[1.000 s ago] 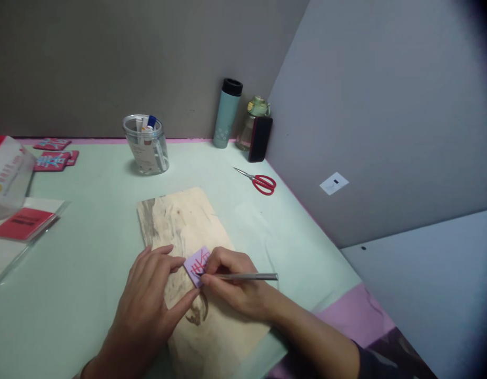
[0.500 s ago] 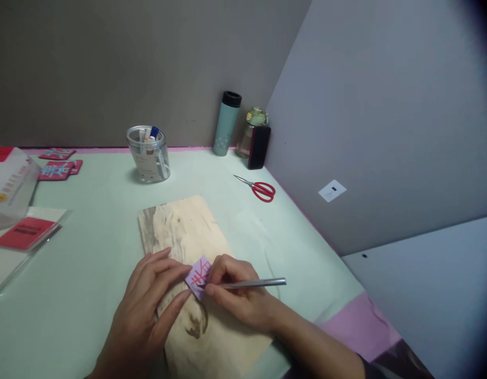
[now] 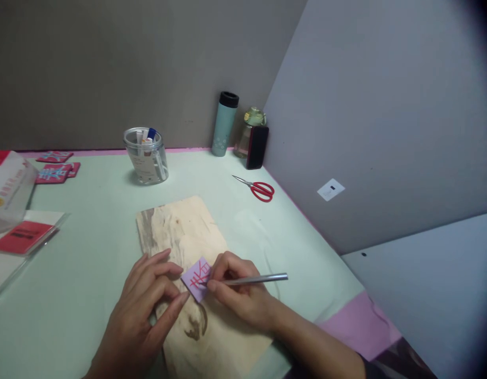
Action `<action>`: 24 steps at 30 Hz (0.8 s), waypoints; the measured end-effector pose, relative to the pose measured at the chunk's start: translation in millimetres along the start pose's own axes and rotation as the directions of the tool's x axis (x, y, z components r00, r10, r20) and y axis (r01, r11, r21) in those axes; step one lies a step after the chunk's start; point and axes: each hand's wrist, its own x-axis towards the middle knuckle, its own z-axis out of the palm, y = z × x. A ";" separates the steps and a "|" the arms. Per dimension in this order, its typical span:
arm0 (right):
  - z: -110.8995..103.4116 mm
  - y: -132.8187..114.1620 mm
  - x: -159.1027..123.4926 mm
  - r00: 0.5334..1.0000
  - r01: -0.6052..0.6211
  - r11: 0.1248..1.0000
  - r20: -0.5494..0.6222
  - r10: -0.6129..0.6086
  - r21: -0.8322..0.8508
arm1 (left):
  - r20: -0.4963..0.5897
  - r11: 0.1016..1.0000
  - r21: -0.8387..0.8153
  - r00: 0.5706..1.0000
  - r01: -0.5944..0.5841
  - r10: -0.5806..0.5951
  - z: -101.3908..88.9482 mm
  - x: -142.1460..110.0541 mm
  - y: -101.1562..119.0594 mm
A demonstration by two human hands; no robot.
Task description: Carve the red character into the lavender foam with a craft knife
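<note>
My right hand (image 3: 241,287) is closed in a writing grip round a slim silver craft knife (image 3: 262,278). The tool's tip rests on a small purple square block (image 3: 192,278) drawn with red lines like a character; the fingers hide part of its right side. My left hand (image 3: 148,300) lies to the left with its fingers apart, its thumb tip at or very near the block's lower left edge. Under both hands is a wooden board (image 3: 180,226) with grey and brown grain.
Red-handled scissors (image 3: 262,191) lie beyond the board. At the back stand a clear cup (image 3: 146,163) of markers, a teal tumbler (image 3: 225,123), a green-lidded bottle (image 3: 245,134) and a phone (image 3: 258,147). Pink blocks (image 3: 51,173), a paper bag (image 3: 12,187) and a red card (image 3: 22,237) lie left.
My left index finger has drawn back from the block and bent, while the thumb stays near its edge. The knife's handle has tipped slightly upward. The view has shifted a little.
</note>
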 end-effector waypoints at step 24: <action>4.0 3.4 2.8 0.965 -0.162 0.977 -0.185 0.186 0.137 | 0.080 0.975 0.221 0.997 -0.012 -0.005 12.2 -0.7 2.5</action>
